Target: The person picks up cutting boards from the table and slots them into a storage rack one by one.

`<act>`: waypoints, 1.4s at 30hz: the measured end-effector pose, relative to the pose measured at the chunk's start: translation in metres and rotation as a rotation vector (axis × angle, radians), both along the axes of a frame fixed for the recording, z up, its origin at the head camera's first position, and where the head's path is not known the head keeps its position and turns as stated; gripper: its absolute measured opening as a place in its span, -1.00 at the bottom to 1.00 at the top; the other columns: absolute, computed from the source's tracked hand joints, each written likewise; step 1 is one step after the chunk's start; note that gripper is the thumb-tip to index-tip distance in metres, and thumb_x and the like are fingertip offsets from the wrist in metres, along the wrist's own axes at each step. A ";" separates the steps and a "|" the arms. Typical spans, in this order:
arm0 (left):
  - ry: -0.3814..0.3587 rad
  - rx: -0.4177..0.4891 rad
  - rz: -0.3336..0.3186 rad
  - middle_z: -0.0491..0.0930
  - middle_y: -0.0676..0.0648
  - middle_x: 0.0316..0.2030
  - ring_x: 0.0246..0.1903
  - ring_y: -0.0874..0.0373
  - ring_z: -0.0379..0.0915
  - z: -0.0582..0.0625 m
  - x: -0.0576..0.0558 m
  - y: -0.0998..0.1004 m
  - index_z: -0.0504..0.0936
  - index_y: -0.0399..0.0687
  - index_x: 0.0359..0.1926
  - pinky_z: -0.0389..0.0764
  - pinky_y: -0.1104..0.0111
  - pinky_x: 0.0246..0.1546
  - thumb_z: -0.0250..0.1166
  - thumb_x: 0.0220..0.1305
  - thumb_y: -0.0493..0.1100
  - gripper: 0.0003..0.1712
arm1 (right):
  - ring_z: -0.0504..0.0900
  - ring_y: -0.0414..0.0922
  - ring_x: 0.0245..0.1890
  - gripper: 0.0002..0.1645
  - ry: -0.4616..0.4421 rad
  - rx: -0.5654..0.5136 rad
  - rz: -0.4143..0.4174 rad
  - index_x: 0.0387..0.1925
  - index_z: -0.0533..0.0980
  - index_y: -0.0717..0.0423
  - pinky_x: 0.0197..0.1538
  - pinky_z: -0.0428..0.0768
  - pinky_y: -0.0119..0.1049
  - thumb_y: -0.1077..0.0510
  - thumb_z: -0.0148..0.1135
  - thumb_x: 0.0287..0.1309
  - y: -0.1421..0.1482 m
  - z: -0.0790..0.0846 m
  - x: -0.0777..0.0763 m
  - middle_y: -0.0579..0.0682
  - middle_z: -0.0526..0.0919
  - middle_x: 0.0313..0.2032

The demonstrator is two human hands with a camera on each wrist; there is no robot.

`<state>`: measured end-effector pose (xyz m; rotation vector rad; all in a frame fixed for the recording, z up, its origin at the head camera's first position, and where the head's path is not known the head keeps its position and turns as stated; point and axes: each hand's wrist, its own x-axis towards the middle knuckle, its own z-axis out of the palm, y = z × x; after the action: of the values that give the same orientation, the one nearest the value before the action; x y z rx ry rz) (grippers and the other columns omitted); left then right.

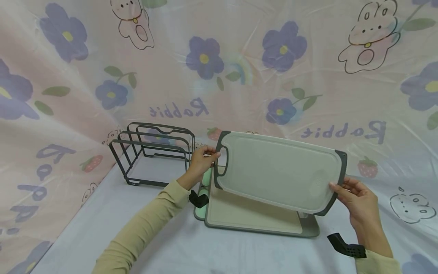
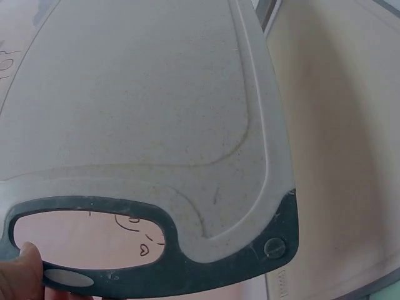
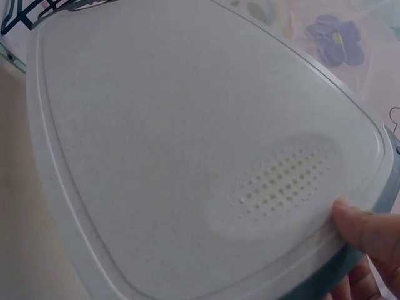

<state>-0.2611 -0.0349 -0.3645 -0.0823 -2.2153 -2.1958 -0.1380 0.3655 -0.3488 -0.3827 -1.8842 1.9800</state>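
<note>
A light grey cutting board (image 1: 277,171) with dark end trim is raised and tilted between both hands. My left hand (image 1: 200,163) pinches its handle end, thumb at the handle slot (image 2: 90,240). At the opposite end, my right hand (image 1: 359,199) grips the edge, thumb on the face and fingers behind. In the right wrist view, a patch of small raised bumps (image 3: 284,181) shows near that thumb. Below lies a larger beige cutting board (image 1: 253,215) with a grey rim, partly hidden by the raised one. A mint green board (image 1: 200,212) peeks out under its left side.
A black wire rack (image 1: 150,142) with upright dividers stands at the left, close beside my left hand. The table has a white cover (image 1: 164,243). Behind it hangs a patterned cloth (image 1: 239,99) with flowers and rabbits.
</note>
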 end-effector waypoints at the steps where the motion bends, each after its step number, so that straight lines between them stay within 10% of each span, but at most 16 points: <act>1: 0.000 0.005 -0.002 0.50 -0.11 -0.28 -0.38 0.15 0.45 0.002 0.000 0.000 0.57 -0.27 -0.19 0.62 0.21 -0.27 0.33 0.27 -0.29 -0.85 | 0.57 -0.30 -0.43 -0.70 0.001 -0.002 0.000 -0.32 0.62 -0.04 -0.38 0.59 -0.52 0.39 0.46 -0.01 0.000 0.002 0.000 -0.17 0.59 -0.43; 42: 0.127 0.003 0.028 0.52 -0.11 -0.15 -0.14 0.07 0.48 0.085 -0.037 -0.027 0.57 -0.31 -0.05 0.59 0.24 -0.07 0.33 0.28 -0.26 -0.73 | 0.64 -0.28 -0.43 -0.69 0.127 0.022 0.063 -0.27 0.59 0.09 -0.37 0.62 -0.50 0.28 0.53 -0.07 -0.025 0.064 -0.026 -0.11 0.59 -0.35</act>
<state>-0.2982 -0.0621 -0.2798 -0.1846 -2.1331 -2.1162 -0.1639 0.3408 -0.2851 -0.1887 -1.8575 1.9725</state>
